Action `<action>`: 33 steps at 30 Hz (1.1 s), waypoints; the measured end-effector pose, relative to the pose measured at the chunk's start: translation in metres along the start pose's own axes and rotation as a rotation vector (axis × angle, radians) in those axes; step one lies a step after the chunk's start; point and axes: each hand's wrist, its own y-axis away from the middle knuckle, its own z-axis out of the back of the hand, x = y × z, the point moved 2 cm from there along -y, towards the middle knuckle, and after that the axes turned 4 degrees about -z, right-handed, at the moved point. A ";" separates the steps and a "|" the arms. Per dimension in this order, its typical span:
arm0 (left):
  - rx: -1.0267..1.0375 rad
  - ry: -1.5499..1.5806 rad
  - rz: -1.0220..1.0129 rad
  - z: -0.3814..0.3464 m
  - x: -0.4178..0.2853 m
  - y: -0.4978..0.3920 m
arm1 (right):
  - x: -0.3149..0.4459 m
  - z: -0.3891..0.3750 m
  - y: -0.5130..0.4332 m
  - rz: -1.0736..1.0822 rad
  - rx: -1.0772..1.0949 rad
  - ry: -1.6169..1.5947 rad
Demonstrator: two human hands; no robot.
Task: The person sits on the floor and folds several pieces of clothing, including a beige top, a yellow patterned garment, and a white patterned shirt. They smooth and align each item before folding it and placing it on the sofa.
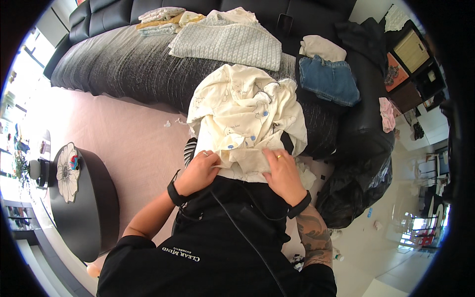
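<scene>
A cream button-up garment (237, 107) with printed line drawings and blue buttons lies bunched over my lap and the sofa's front edge. My left hand (198, 171) pinches its near edge between thumb and fingers. At the right of the same edge is my right hand (284, 172), its thumb and fingers on the fabric; some fingertips are hidden by folds. Behind the garment a pale knitted blanket (230, 42) lies folded on the sofa. Folded blue jeans (328, 80) rest to the right, against a beige folded cloth (323, 48).
A stack of folded clothes (159, 22) and a phone (285, 24) are on the black sofa (115, 15). A dark round table (100, 200) stands at left on the pink rug (137, 141). At right are a black plastic bag (356, 193) and a pink cloth (387, 115).
</scene>
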 end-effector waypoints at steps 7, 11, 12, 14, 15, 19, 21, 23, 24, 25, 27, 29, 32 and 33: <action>0.586 0.489 -0.157 0.073 0.004 -0.039 | -0.024 0.046 -0.020 0.007 0.947 -0.581; -0.040 0.148 -0.188 0.089 0.028 -0.150 | -0.063 0.070 -0.092 0.066 0.215 -0.319; -0.092 0.068 -0.259 0.086 0.035 -0.179 | -0.078 0.064 -0.118 -0.025 0.046 -0.213; -0.160 -0.146 -0.383 0.070 0.051 -0.220 | -0.104 0.050 -0.161 0.075 -0.235 0.009; -0.176 -0.298 -0.428 0.059 0.060 -0.237 | -0.117 0.038 -0.176 0.044 -0.227 0.013; -0.025 -0.280 -0.069 0.023 0.107 -0.271 | -0.144 0.002 -0.191 0.032 0.104 0.170; -0.088 -0.052 -0.034 0.030 0.125 -0.276 | -0.141 0.008 -0.177 0.065 0.060 0.007; -0.180 0.132 0.018 0.050 0.139 -0.273 | -0.134 0.031 -0.159 0.169 0.004 -0.018; -0.145 0.346 0.065 0.066 0.146 -0.273 | -0.129 0.043 -0.154 0.180 -0.034 -0.003; -0.120 0.524 0.141 0.083 0.149 -0.274 | -0.125 0.056 -0.149 0.190 -0.070 0.010; -0.109 0.943 0.139 0.113 0.142 -0.273 | -0.116 0.080 -0.149 0.196 -0.148 0.067; -0.075 0.950 0.093 0.141 0.124 -0.278 | -0.110 0.098 -0.156 0.160 -0.208 0.088; -0.024 0.761 0.058 0.174 0.092 -0.293 | -0.109 0.121 -0.180 0.076 -0.152 -0.042; -0.008 0.659 0.051 0.182 0.084 -0.301 | -0.110 0.127 -0.187 0.010 -0.106 -0.111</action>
